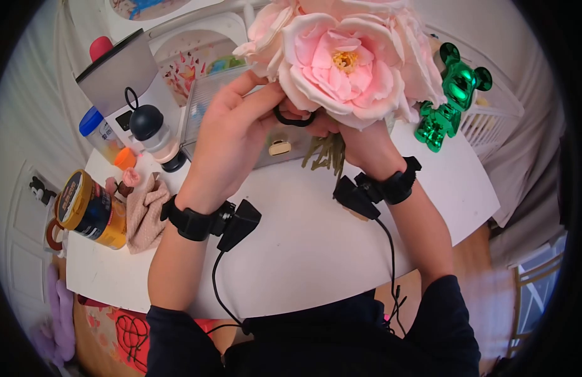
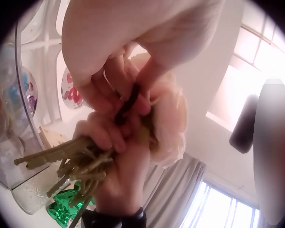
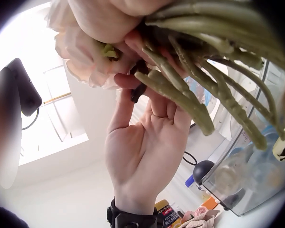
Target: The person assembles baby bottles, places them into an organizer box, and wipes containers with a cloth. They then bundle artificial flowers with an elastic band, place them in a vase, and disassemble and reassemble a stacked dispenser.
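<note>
Large pale pink flowers (image 1: 344,63) form a bunch at the top of the head view, held up over the far side of the table. My right hand (image 1: 369,149) grips the bunch by its green stems (image 2: 78,159), whose cut ends stick out below the fingers. Between thumb and fingers, my left hand (image 1: 231,135) pinches a black elastic band (image 1: 295,119), stretched out as a loop just under the blooms. In the right wrist view, the band (image 3: 138,89) lies close against the stems (image 3: 180,95), and the fingers of both hands meet there.
Behind the hands sits a clear box with a gold latch (image 1: 280,148). A shiny green bear figure (image 1: 453,100) stands at right. On the left are a dark-capped bottle (image 1: 147,122), a yellow-and-black tub (image 1: 93,210) and a pinkish cloth (image 1: 146,217), all on the white table (image 1: 291,251).
</note>
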The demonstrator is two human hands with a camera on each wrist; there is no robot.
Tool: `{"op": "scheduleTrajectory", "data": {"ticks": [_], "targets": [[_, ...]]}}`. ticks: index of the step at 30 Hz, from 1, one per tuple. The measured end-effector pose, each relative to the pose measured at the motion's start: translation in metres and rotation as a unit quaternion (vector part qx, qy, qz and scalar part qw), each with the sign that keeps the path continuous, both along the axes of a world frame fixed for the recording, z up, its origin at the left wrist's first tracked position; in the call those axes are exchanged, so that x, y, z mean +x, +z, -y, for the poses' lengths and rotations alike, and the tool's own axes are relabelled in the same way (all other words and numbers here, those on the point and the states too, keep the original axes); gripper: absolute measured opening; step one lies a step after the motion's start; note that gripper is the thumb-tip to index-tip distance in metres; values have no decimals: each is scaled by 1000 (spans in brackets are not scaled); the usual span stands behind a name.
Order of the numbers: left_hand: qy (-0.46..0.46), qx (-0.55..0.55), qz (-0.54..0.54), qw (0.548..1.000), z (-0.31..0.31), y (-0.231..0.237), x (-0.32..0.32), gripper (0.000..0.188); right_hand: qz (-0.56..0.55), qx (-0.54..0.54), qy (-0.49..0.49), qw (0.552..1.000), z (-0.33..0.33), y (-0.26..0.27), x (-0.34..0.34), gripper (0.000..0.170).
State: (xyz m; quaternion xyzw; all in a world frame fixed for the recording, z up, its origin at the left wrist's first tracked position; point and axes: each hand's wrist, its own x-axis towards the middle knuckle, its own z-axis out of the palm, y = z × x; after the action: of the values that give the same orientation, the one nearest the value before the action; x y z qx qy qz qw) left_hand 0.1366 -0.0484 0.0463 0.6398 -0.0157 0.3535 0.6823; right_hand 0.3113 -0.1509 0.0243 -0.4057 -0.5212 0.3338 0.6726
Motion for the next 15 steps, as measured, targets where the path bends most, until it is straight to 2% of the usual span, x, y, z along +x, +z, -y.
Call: {"op": "scheduleTrajectory", "data": {"ticks": [1, 5, 8, 10, 13, 15], "targets": [[-26, -42, 38, 998, 0, -2, 3, 32, 18, 11, 51, 998, -6, -4, 12, 8], [-92, -84, 65, 990, -2, -2, 0, 37, -47, 19, 34, 998, -4, -3, 3, 8], [-81, -82, 49, 992, -1, -1, -1, 38, -84, 19, 69, 994, -6, -3, 4, 10], [33, -82, 31, 996, 6, 1, 0, 31, -73, 22, 64, 995, -4, -5, 9, 10], [68, -78, 60, 993, 11, 1, 3, 30, -58, 25, 57, 996, 0, -11, 14, 9], [54, -87, 68, 992, 10, 0, 1, 31, -47, 28, 51, 997, 9, -17, 16, 9]]}}
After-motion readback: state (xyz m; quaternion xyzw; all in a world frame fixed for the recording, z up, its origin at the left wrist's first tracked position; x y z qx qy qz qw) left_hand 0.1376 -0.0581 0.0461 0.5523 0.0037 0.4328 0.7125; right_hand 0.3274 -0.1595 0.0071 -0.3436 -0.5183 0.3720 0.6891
